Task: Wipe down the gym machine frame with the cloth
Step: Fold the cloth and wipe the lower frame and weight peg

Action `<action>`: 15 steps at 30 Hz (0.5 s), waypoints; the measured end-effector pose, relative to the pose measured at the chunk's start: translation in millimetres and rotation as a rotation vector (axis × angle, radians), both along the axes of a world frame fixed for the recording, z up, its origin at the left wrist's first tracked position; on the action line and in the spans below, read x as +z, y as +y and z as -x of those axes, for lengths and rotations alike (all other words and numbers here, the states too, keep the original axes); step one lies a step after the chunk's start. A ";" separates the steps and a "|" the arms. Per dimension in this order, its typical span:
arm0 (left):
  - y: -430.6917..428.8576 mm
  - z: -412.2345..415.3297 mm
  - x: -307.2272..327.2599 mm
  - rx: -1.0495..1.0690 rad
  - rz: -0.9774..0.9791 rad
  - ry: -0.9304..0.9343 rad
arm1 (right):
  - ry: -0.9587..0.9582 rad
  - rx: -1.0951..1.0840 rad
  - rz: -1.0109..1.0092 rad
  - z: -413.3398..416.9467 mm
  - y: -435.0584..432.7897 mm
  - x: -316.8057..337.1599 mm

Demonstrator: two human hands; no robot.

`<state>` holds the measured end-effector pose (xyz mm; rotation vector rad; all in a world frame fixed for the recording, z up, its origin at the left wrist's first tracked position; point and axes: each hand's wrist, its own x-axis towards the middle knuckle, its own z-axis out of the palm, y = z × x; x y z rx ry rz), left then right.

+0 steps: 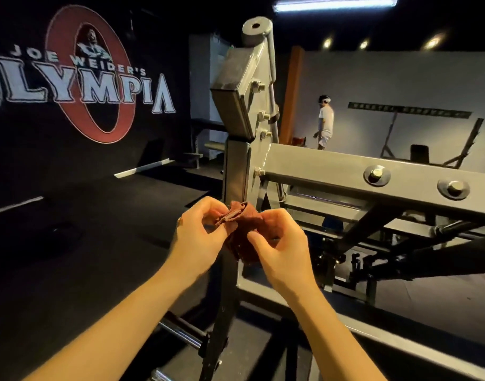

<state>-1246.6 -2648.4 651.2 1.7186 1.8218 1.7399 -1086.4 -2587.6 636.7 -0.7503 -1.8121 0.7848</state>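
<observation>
A crumpled rust-red cloth (242, 224), bunched into loose folds, is pinched between the left hand (197, 232) and the right hand (282, 243), both hands close together with fingers curled on it, in front of the grey, bolted gym machine frame (332, 166).

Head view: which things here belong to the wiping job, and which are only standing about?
For the job: dark red crumpled cloth, held by left hand and right hand; grey steel machine frame.
Just about: red and white Olympia wall logo; person in a white shirt; ceiling tube light.
</observation>
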 end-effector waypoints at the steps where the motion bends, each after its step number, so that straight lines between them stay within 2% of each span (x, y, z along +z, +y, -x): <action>1: 2.6 1.2 8.0 0.038 -0.035 -0.003 | 0.023 -0.009 -0.035 5.2 2.6 8.4; 3: 9.2 5.9 23.1 0.107 -0.065 -0.057 | 0.049 -0.061 -0.135 16.8 10.6 24.6; 5: 18.2 9.5 35.7 0.184 -0.003 -0.110 | 0.045 -0.160 -0.248 28.3 20.1 35.7; 7: 25.5 10.3 39.3 0.223 0.035 -0.072 | 0.030 -0.243 -0.334 37.2 28.7 38.6; 12: 39.2 27.9 29.2 0.070 -0.240 0.411 | -0.012 -0.423 -0.507 42.5 36.8 28.2; 15: 48.9 44.5 16.4 -0.046 -0.288 0.475 | -0.024 -0.476 -0.569 46.0 33.8 16.7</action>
